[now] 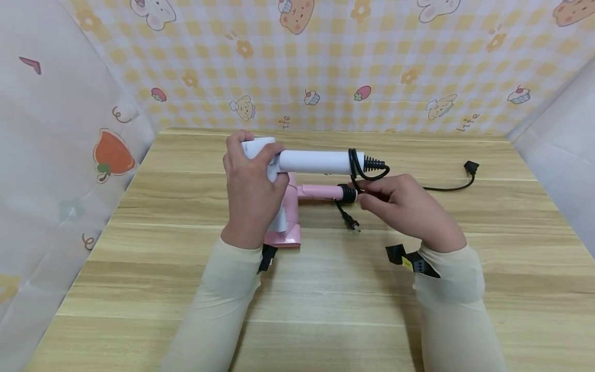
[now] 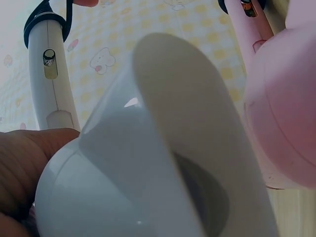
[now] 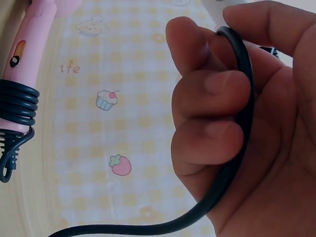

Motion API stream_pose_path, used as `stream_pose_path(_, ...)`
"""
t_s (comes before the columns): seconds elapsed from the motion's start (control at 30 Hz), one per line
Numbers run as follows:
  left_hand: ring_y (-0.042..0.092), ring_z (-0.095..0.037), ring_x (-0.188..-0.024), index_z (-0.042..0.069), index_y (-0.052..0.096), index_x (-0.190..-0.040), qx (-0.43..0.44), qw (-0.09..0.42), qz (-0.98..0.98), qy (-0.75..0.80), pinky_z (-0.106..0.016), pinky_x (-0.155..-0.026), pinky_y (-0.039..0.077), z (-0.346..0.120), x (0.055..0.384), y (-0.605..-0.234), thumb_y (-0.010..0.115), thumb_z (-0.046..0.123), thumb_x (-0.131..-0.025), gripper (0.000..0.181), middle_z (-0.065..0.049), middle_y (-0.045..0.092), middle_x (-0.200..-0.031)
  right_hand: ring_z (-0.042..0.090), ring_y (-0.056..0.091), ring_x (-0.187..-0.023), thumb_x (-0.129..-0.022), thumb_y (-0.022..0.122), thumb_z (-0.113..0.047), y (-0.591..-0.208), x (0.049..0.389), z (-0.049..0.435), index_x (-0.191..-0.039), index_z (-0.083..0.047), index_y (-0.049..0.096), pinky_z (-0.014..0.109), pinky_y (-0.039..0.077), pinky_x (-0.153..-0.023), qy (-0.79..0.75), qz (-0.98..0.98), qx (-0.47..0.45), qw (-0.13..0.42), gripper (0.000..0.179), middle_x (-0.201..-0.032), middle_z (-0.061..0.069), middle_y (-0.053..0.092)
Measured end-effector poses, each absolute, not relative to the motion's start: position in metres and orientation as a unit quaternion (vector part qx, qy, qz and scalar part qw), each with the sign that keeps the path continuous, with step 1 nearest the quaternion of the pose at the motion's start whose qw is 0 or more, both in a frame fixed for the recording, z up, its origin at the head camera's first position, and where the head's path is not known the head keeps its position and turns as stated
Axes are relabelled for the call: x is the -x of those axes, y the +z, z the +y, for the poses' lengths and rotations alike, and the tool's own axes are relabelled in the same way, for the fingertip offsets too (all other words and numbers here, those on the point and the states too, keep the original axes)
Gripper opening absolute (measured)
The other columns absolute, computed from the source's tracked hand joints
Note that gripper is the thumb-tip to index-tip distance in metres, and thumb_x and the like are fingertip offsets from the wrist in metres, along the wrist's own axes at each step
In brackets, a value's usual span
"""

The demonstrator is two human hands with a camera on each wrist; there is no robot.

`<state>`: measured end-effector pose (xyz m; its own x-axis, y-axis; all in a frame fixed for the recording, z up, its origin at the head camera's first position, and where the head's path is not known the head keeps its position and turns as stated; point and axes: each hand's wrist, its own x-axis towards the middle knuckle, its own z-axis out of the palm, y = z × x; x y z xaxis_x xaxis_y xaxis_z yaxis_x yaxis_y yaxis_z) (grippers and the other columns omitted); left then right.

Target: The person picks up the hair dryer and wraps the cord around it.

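Cream sleeves (image 1: 216, 305) are nearest, on the near side of the pink hair dryer (image 1: 321, 192). Wooden tabletop (image 1: 339, 310) stretches broadly to the left and right of that pink dryer and toward the person; its back edge is much closer, running behind the dryer where a yellow-checked cloth (image 1: 325, 67) rises. Side edges are well apart from both hands.

From above, the white hair dryer (image 1: 316, 161) overlaps the pink dryer's barrel, its handle beyond the pink handle. That handle's long axis runs left to right, nearly parallel to the back edge, its cord end pointing right; the nozzle faces toward the person. The left hand (image 1: 251, 191) grips its head. To the right of the pink handle, the right hand (image 1: 409, 206) curls its fingers around the white dryer's black cord (image 3: 249, 84), which loops over the handle's end. A black plug (image 1: 471, 167) lies farther right; a two-prong plug (image 1: 351, 222) sits just in front of the pink handle.
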<state>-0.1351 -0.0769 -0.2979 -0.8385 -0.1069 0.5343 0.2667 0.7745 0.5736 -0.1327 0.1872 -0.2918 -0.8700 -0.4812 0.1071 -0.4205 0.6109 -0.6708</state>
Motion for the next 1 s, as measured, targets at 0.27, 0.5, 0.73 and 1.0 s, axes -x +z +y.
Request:
stream_pose_path(0.27, 0.040, -0.044, -0.115, 0.014, 0.075, -0.112, 0.035, 0.271, -0.906, -0.324, -0.052, -0.090, 0.043, -0.076, 0.136, -0.299, 0.079, 0.003, -0.077, 0.037, -0.019, 0.038, -0.133, 0.008, 0.037, -0.049, -0.096, 0.063, -0.016, -0.287, 0.128, 0.184, -0.094, -0.020, 0.073, 0.025, 0.034, -0.048, -0.349, 0.897, 0.265, 0.048, 0.011, -0.058, -0.008, 0.042)
stream_pose_path(0.5, 0.039, -0.045, -0.116, 0.014, 0.074, -0.113, 0.028, 0.261, -0.915, -0.308, -0.053, -0.090, 0.045, -0.076, 0.137, -0.301, 0.078, 0.003, -0.078, 0.037, -0.019, 0.037, -0.134, 0.008, 0.040, -0.052, -0.094, 0.062, -0.011, -0.284, 0.124, 0.181, -0.096, -0.019, 0.073, 0.025, 0.035, -0.050, -0.324, 0.908, 0.264, 0.040, 0.013, -0.061, -0.007, 0.048)
stream_pose_path(0.73, 0.040, -0.045, -0.116, 0.014, 0.074, -0.112, 0.029, 0.252, -0.922, -0.292, -0.054, -0.087, 0.047, -0.075, 0.139, -0.302, 0.079, 0.004, -0.078, 0.036, -0.020, 0.038, -0.135, 0.008, 0.041, -0.054, -0.093, 0.062, -0.006, -0.282, 0.121, 0.183, -0.097, -0.018, 0.074, 0.025, 0.037, -0.052, -0.319, 0.907, 0.273, -0.013, 0.017, -0.065, -0.008, 0.052)
stream_pose_path(1.0, 0.041, -0.045, -0.114, 0.014, 0.074, -0.112, 0.033, 0.256, -0.923, -0.286, -0.053, -0.087, 0.046, -0.075, 0.138, -0.302, 0.079, 0.004, -0.077, 0.037, -0.020, 0.038, -0.134, 0.010, 0.047, -0.058, -0.091, 0.069, -0.004, -0.282, 0.120, 0.182, -0.089, -0.019, 0.074, 0.021, 0.038, -0.053, -0.359, 0.884, 0.286, -0.087, 0.015, -0.075, -0.008, 0.061)
